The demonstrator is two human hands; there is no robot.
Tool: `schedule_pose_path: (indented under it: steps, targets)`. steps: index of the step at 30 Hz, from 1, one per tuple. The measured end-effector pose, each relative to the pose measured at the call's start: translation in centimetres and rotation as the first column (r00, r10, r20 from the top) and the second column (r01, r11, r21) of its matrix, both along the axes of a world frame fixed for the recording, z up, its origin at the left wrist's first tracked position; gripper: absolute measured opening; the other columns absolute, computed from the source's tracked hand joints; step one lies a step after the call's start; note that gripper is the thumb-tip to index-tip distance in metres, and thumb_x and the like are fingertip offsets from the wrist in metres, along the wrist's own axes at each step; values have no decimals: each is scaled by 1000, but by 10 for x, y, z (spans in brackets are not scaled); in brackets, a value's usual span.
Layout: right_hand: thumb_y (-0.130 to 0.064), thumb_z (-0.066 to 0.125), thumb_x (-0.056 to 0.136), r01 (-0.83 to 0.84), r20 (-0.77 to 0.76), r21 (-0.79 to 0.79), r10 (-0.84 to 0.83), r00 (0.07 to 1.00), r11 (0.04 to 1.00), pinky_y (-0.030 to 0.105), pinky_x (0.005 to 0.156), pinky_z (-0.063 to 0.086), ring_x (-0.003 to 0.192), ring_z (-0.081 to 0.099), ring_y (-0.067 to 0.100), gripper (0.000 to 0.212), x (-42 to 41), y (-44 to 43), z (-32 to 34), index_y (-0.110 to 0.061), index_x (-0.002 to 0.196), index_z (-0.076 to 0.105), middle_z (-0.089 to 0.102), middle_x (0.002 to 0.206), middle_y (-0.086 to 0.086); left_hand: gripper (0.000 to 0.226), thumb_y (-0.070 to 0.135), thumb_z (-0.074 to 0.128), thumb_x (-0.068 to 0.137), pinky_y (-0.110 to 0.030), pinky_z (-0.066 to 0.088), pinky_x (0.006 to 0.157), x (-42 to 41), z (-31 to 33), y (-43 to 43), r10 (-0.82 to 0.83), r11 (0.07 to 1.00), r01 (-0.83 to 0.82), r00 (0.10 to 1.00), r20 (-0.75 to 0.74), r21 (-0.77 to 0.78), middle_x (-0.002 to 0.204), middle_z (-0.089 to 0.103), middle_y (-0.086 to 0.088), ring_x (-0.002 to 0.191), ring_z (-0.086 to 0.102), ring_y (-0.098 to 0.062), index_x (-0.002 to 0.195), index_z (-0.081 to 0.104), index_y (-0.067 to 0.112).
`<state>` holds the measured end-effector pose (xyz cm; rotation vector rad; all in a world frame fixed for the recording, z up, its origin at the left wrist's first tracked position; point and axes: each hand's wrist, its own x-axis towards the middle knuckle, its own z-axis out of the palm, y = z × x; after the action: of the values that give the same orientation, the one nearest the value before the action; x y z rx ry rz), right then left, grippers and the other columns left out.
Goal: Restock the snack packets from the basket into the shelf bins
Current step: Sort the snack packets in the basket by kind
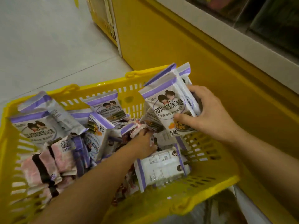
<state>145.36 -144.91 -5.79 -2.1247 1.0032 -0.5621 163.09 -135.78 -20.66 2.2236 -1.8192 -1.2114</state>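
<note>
Head view. The yellow basket [210, 188] fills the lower frame. At its 2 o'clock corner a stack of packets [166, 107], white with purple bands, stands nearly upright. Its long axis runs from 11 o'clock (purple top seals) to 5 o'clock, with the printed faces toward the camera. The right hand [210, 113] clamps this stack at its lower end, thumb laid across the front packet and curled fingers wrapped behind.

The left hand [145, 143] reaches into the basket centre, knuckles up, with its fingertips buried among the wrappers; whether it grips one cannot be told. Loose packets [37, 126] of the same kind lean at 9 to 12 o'clock in the basket, and pink packets [48, 162] lie at 8 o'clock. The yellow shelf unit [178, 46] stands beyond at 1 o'clock, and the floor [48, 38] shows at 11 o'clock.
</note>
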Motion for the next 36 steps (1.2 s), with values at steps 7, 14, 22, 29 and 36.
schedule_pose_path:
  steps: [7,14,22,29,36]
  targets:
    - [-45,77,65,5,-8,27,-5,1000,1000,29,89,51,103,55,4,74,2,1,1,-30,132,49,49,116,-8,88,41,70,83,-44,21,117,0,-16,-10,-54,999,54,997,55,1,159,0,-12,145,12,-35,151,18,26]
    - [-42,79,67,22,9,48,-23,1000,999,37,91,51,104,54,4,73,2,2,1,-30,132,50,49,117,-10,75,40,77,77,-35,28,114,6,-21,-8,46,999,-46,990,-136,1,149,29,-8,137,31,-25,142,42,26]
    - [-44,77,65,29,1,52,-29,1000,998,39,89,52,105,54,6,74,3,2,1,-30,132,50,48,118,-9,77,36,78,77,-38,30,114,4,-21,-8,34,999,-31,991,-133,25,151,24,-9,137,32,-27,143,39,27]
    - [-45,77,65,25,0,19,-25,1000,1000,35,87,53,103,54,3,74,3,2,-1,-30,132,50,48,117,-11,55,8,70,79,-41,37,108,6,-7,-11,96,988,-114,981,-166,-101,139,46,-4,129,41,-24,130,55,20]
    - [-50,73,61,34,-29,9,-34,999,999,40,90,51,105,53,7,75,4,4,0,-35,130,49,47,116,-11,55,6,70,79,-35,32,111,11,39,0,-18,968,-24,986,-164,-252,144,38,-1,134,36,-19,130,55,22]
